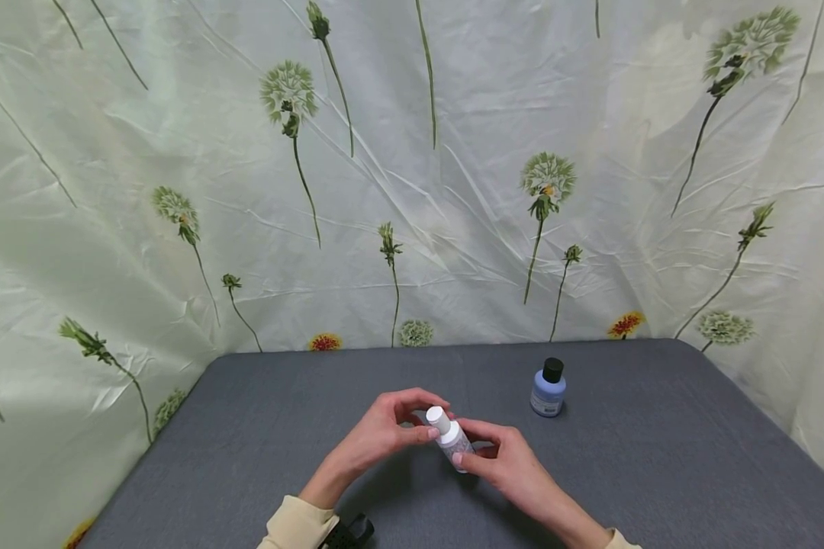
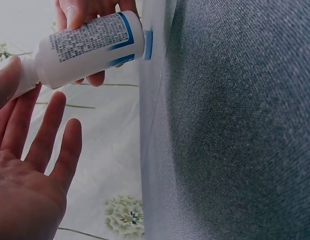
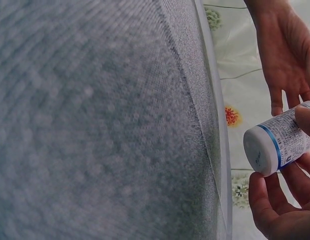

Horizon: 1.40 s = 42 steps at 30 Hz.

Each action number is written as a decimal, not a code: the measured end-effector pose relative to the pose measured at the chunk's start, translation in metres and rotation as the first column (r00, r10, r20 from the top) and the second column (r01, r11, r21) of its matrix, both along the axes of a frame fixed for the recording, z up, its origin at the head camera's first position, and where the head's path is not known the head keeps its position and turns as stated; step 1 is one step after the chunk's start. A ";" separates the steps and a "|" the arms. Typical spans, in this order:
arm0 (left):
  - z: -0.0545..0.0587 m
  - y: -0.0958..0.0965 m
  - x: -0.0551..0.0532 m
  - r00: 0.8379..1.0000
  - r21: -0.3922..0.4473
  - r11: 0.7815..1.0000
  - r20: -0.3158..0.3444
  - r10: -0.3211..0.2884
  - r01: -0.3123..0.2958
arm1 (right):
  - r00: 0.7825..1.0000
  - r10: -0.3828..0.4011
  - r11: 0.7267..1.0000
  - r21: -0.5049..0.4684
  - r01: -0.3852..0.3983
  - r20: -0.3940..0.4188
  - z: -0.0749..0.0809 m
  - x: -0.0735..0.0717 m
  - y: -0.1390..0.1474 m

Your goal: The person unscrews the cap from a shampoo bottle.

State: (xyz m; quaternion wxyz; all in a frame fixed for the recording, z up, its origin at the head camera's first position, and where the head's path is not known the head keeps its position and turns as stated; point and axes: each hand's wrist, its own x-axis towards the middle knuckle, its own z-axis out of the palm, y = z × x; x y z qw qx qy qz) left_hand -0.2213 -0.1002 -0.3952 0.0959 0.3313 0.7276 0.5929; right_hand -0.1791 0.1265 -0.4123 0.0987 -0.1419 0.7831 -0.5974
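Observation:
A small white bottle (image 1: 456,446) with a white cap (image 1: 438,418) and a printed label with blue edging is held tilted above the grey table. My left hand (image 1: 394,425) pinches the cap between thumb and fingers; the left wrist view shows its other fingers spread beneath. Around the body of the bottle (image 2: 90,47), my right hand (image 1: 501,457) grips with thumb and fingers. In the right wrist view the bottle's base (image 3: 261,152) faces the camera, and the cap is out of sight there.
A blue bottle with a black cap (image 1: 548,389) stands upright on the grey table (image 1: 645,457), to the right and farther back. Behind the table hangs a pale curtain (image 1: 453,198) printed with dandelions. A black object (image 1: 349,531) shows beside the left sleeve.

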 end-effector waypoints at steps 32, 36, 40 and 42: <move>0.007 -0.003 0.000 1.000 0.069 0.997 0.009 0.026 -0.027 | 1.000 0.005 1.000 0.008 -0.005 -0.012 0.000 0.000 0.000; 0.007 -0.003 0.001 1.000 0.077 0.997 0.006 0.021 -0.022 | 1.000 0.002 1.000 0.014 -0.001 -0.014 0.000 -0.001 -0.001; 0.008 -0.003 0.001 1.000 0.084 0.996 0.012 0.022 -0.023 | 1.000 0.000 1.000 0.013 0.000 -0.014 0.000 0.000 0.000; 0.008 -0.003 0.001 1.000 0.092 0.996 0.023 0.021 -0.023 | 1.000 -0.002 1.000 0.010 0.002 -0.013 0.000 0.001 0.000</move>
